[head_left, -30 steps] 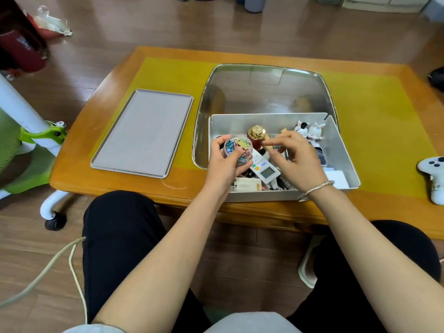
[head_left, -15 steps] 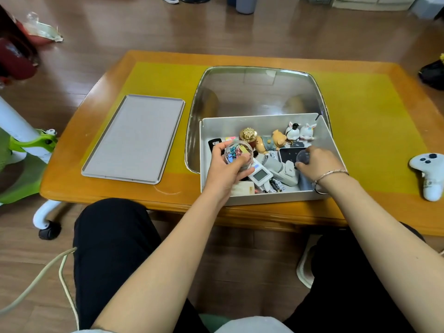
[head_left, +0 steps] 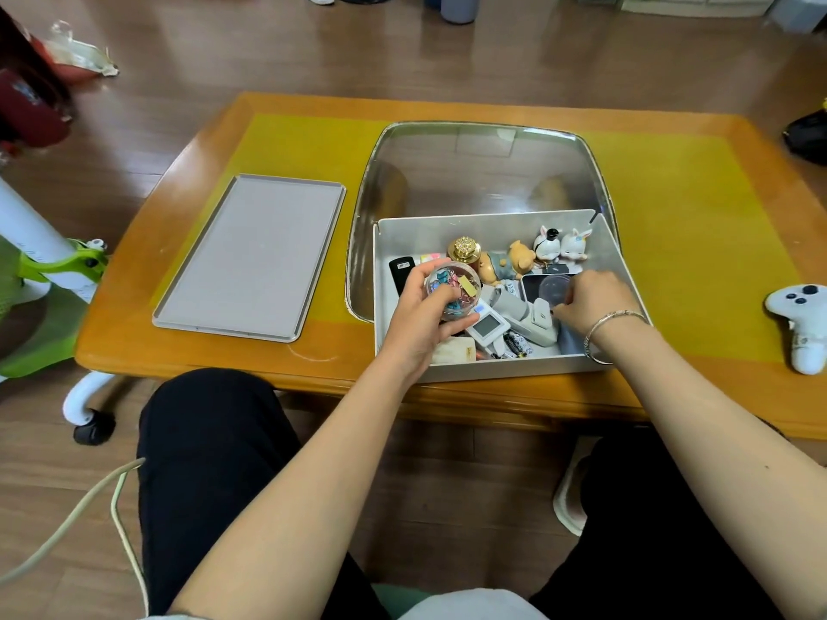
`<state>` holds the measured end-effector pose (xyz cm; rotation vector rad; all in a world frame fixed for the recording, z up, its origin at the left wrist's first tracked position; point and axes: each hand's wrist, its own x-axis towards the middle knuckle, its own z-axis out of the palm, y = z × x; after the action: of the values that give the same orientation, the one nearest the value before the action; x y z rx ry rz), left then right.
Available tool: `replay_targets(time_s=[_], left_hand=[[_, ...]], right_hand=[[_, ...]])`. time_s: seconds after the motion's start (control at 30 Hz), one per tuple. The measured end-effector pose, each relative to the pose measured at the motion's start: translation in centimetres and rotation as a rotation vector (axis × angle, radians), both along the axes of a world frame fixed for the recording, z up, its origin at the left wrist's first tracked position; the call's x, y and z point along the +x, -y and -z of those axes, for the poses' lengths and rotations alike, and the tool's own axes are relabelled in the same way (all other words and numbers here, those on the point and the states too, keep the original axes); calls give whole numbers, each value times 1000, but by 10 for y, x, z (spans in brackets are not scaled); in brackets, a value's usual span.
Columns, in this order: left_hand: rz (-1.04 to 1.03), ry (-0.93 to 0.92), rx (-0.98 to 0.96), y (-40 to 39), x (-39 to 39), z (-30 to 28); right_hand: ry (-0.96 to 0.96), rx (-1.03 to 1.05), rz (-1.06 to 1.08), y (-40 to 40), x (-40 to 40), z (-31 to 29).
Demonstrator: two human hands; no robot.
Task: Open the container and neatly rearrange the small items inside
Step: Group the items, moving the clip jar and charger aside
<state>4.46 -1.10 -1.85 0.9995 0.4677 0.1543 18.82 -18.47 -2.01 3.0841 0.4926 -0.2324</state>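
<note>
You are sitting with your knees under the near edge of the wooden table [head_left: 134, 351], and both your hands are reaching into the open grey container [head_left: 492, 366] resting at that edge. Your left hand [head_left: 420, 324] is curling its fingers around 1 clear round jar [head_left: 453, 290] packed with coloured binder clips, holding it above the left half of the container. Your right hand [head_left: 595, 302], wearing 1 silver bangle [head_left: 613, 322], is reaching down over the right half with bent fingers touching 1 small clear cup [head_left: 554, 286]; you cannot tell whether it is actually gripping the cup. Between your hands 1 white device with a small screen [head_left: 488, 326] is lying among loose clutter. Further in, 1 black rectangular gadget [head_left: 399, 272] is lying by the left wall, and along the back wall 1 gold-capped bottle [head_left: 464, 249], 2 bear figurines [head_left: 505, 264] and 2 white rabbit figurines [head_left: 561, 246] are standing. Behind the container 1 shiny metal tray [head_left: 488, 172] is sitting. To the left 1 flat grey lid [head_left: 255, 257] is lying apart, and far right 1 white game controller [head_left: 801, 324] is resting.
</note>
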Motion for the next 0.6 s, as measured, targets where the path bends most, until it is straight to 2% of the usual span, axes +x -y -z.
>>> replay_targets(time_s=[0.23,0.6], left_hand=[[-51,-6,76,1,0,0],[-62,-22,-9,-2,3,2]], right_hand=[[-29,76,14,-2,0,3],[48,238,57,0,8,12]])
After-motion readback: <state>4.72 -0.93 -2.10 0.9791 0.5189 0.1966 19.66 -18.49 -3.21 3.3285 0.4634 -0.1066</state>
